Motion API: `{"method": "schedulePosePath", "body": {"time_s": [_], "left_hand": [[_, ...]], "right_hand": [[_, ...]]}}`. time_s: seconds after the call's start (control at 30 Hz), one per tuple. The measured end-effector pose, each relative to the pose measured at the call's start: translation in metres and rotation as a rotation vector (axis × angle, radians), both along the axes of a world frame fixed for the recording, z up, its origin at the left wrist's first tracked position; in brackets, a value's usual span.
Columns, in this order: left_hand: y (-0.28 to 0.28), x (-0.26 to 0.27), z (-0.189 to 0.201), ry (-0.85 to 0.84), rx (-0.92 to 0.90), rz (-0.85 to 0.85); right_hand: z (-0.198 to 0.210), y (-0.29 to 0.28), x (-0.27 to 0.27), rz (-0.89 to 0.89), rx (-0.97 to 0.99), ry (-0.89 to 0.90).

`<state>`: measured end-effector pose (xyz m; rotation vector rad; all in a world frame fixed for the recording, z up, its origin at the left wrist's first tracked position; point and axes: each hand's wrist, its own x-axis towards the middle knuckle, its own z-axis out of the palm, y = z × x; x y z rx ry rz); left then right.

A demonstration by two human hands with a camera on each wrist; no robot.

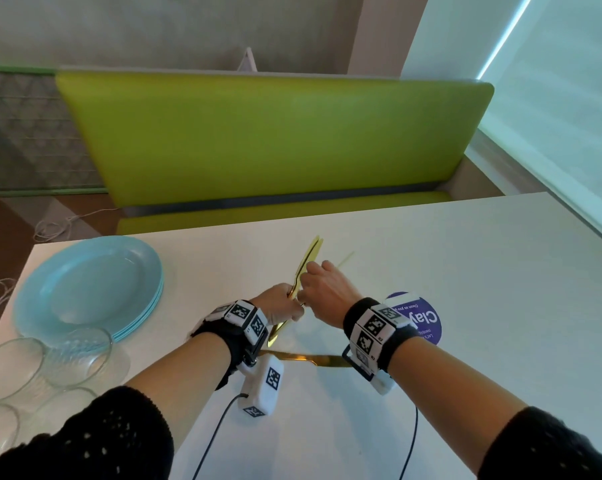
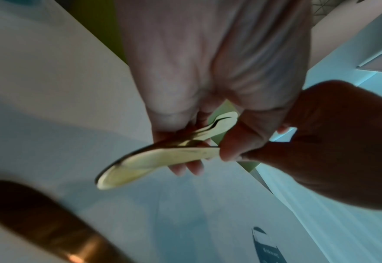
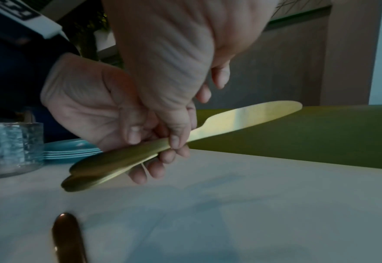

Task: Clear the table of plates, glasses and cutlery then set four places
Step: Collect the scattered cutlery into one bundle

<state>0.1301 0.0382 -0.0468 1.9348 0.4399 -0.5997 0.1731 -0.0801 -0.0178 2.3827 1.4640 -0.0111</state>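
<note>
1. left hand (image 1: pixel 280 306) grips a bundle of gold knives (image 3: pixel 241 121) above the white table (image 1: pixel 431 271), blades pointing to 1 o'clock.
2. right hand (image 1: pixel 323 289) pinches the same bundle, touching the left hand.
3. another gold knife (image 1: pixel 313 359) lies flat at 6 o'clock of the hands.
4. blue plates (image 1: pixel 88 289) are stacked at 9 o'clock, glasses (image 1: pixel 74 355) near them at 8 o'clock.

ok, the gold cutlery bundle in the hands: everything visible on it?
The gold cutlery bundle looks like matte brass-toned metal: at least two overlapping rounded handles and one knife blade. It is held clear of the table, blade pointing toward the green bench. The left hand grips the handles; the right hand pinches near the neck.
</note>
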Motion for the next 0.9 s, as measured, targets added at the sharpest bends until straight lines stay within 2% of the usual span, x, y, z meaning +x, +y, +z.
{"method": "schedulePosePath", "body": {"time_s": [0.17, 0.3, 0.43, 0.63, 0.73, 0.83, 0.9], "left_hand": [[-0.003, -0.014, -0.001, -0.027, 0.001, -0.125], [-0.001, -0.02, -0.005, -0.051, -0.084, -0.079], [0.003, -0.026, -0.011, -0.058, -0.092, -0.056], [0.008, -0.036, -0.016, -0.06, -0.134, 0.009], [0.012, -0.039, -0.018, -0.035, -0.166, 0.095], [0.019, -0.041, -0.02, -0.022, -0.186, 0.202], [0.027, -0.042, -0.023, -0.02, -0.184, 0.278]], "right_hand": [[0.001, 0.005, -0.011, 0.082, 0.012, 0.04], [0.0, 0.005, -0.014, 0.083, 0.015, 0.089], [-0.004, 0.009, -0.019, 0.093, -0.028, 0.044], [-0.016, 0.018, -0.02, 0.147, 0.096, 0.057], [-0.026, 0.022, -0.022, 0.1, 0.14, 0.104], [-0.028, 0.023, -0.026, 0.003, 0.271, 0.147], [-0.03, 0.019, -0.027, -0.131, 0.223, 0.278]]}}
